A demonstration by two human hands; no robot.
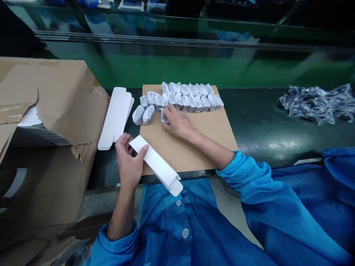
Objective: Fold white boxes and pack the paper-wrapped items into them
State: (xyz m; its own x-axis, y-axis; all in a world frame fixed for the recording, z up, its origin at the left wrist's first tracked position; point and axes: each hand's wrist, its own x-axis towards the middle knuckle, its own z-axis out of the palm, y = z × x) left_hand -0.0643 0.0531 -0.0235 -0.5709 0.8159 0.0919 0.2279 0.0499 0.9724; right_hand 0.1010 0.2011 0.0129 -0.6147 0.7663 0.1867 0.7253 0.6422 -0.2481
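Observation:
A long white box (156, 162) slants across my left hand (130, 162), which grips its far end with the thumb on top. The box's near end has a flap standing open. Over the cardboard sheet (199, 136), my right hand (177, 121) has its fingers closed on a small white wrapped packet (164, 116), partly hidden by the fingers. Just beyond it, several similar wrapped packets (191, 101) stand in rows on the sheet. Two more packets (143, 115) stand at the sheet's left edge.
Flat white box blanks (115, 114) lie stacked left of the sheet. A large torn carton (61, 99) stands at the far left. Crumpled clear plastic bags (318, 103) lie on the dark table (257, 129) at right. Another blue sleeve (340, 177) shows at the right edge.

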